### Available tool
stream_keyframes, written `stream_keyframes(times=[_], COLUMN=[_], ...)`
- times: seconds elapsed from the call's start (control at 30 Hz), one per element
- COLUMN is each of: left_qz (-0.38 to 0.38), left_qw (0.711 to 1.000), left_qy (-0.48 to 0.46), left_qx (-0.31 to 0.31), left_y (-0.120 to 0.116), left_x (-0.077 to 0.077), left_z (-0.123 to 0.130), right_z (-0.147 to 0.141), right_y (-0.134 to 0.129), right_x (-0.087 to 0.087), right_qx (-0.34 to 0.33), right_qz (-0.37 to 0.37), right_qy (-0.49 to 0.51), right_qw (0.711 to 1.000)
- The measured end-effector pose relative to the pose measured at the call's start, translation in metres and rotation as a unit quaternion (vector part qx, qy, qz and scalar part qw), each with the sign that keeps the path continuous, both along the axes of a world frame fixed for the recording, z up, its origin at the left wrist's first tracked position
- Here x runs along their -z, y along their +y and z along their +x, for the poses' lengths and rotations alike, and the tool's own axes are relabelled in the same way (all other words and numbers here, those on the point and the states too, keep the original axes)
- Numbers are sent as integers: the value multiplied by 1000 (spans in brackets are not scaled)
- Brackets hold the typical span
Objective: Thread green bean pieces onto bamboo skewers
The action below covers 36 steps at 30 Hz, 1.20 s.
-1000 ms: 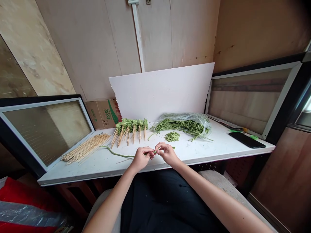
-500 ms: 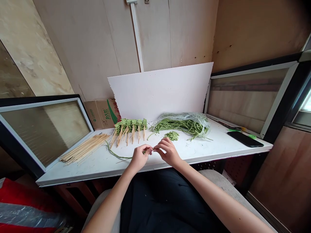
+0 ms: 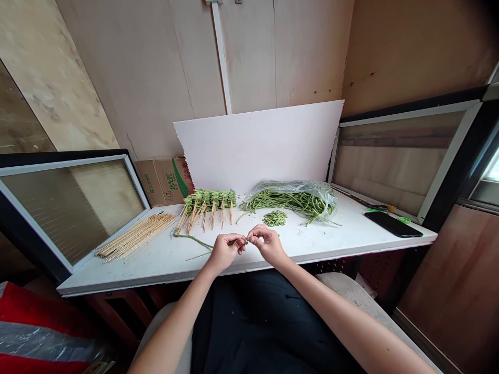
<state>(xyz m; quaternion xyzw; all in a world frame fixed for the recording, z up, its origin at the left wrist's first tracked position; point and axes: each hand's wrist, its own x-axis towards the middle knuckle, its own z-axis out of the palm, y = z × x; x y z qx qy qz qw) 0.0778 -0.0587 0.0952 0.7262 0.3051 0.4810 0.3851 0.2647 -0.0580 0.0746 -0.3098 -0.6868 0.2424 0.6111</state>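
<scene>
My left hand [image 3: 227, 251] is closed around a long green bean [image 3: 195, 240], whose tail trails left across the white table. Fingertips of my right hand [image 3: 268, 246] pinch at the bean's end, meeting the left fingertips above the table's front edge. A thin stick [image 3: 198, 256] shows to the left of my left hand; whether it is held or lies on the table I cannot tell. Just beyond the hands sits a small pile of bean pieces [image 3: 275, 218]. Behind and to the left lie skewers threaded with green beans [image 3: 210, 200], their bare sticks pointing toward me.
Bare bamboo skewers [image 3: 136, 236] lie in a bundle at the left of the white table [image 3: 312, 249]. Long beans spill from a clear plastic bag [image 3: 294, 200] at the back. A black phone [image 3: 393, 224] rests at the right. A white board [image 3: 257, 148] and a cardboard box [image 3: 163, 182] stand behind.
The bean's trailing end has shifted slightly right and lies flatter. My right fingers have closed in on the left fingertips, where a bit of green now shows.
</scene>
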Motion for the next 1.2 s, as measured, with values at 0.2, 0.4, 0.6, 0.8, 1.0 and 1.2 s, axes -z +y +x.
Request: stream_keyframes(times=[0.2, 0.4, 0.6, 0.8, 1.0, 1.2], left_qz=[-36, -32, -3, -17, 26, -30], left_qw=[999, 999, 998, 998, 998, 999], left_qy=[-11, 28, 50, 46, 51, 29], left_qx=[18, -18, -43, -43, -40, -28], left_y=[7, 6, 0, -2, -9, -14], left_x=[-5, -4, 2, 5, 6, 3], left_z=[-15, -17, -12, -14, -10, -9], right_z=[58, 106, 101, 99, 68, 30], right_y=[31, 50, 49, 44, 17, -24], right_x=[-8, 10, 41, 44, 3, -30], right_qx=[96, 232, 224, 245, 148, -34], right_qz=[-77, -31, -37, -5, -29, -49], right_qy=[81, -77, -224, -256, -187, -188], right_qw=[989, 969, 948, 935, 971, 980])
